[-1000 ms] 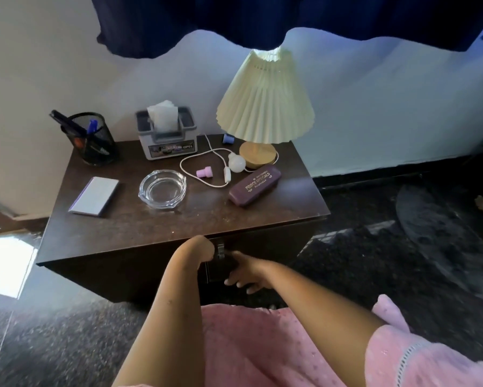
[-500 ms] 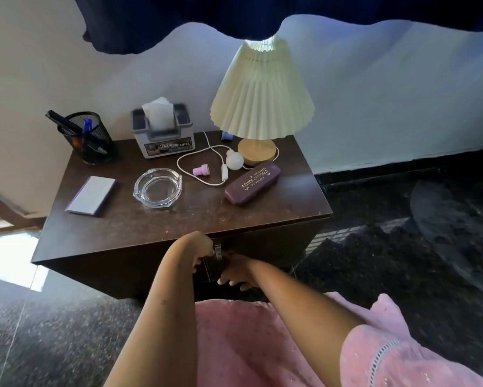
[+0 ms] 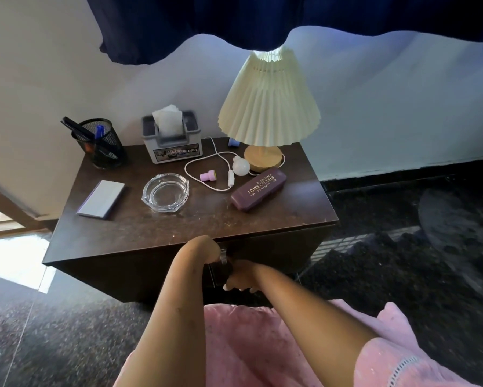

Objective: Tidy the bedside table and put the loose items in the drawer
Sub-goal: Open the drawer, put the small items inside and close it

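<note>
Two hands are set at the drawer (image 3: 265,255), which appears not yet drawn out. The left hand (image 3: 204,251) is curled round the small handle (image 3: 223,256); the right hand (image 3: 241,277) lies just below, and whether anything is gripped by it cannot be told. If the drawer were jerked, the bench (image 3: 179,222) could be jolted and the loose bulb (image 3: 240,165) sent rolling, or the lamp (image 3: 268,107) rocked. Counted on top are one spectacle case (image 3: 258,189), one glass ashtray (image 3: 165,191), one small pink piece (image 3: 207,175), one notepad (image 3: 100,194), one tissue box (image 3: 171,141) and one mesh pen cup (image 3: 99,142).
</note>
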A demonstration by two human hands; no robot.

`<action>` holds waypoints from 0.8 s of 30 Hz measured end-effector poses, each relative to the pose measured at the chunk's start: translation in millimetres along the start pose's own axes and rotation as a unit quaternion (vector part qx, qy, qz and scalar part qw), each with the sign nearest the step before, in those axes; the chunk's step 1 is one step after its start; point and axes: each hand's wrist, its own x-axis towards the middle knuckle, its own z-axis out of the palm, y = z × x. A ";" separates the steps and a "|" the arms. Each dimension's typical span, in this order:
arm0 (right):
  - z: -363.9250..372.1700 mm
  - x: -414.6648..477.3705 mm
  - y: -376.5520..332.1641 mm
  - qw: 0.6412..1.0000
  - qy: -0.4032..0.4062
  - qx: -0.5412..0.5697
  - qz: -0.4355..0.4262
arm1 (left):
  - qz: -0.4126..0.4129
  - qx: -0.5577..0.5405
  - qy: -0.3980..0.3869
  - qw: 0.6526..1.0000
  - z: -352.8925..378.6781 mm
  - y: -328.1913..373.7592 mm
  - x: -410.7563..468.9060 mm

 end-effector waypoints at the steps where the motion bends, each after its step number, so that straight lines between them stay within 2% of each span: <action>1: -1.9 0.1 -1.9 1.000 0.001 -0.005 0.001 | 0.006 0.010 -0.003 1.000 -1.0 1.1 -1.1; 9: -23.8 -4.0 -10.0 0.999 0.003 0.040 0.028 | 0.022 0.043 -0.027 0.998 -8.5 2.6 -1.1; 16: -7.5 -1.2 -0.3 0.996 -0.027 0.082 0.022 | 0.024 0.024 -0.016 0.999 -10.0 -1.6 2.9; 24: -4.5 -12.0 5.1 0.997 -0.046 0.024 0.049 | -0.008 0.005 0.003 1.000 5.8 -8.6 7.5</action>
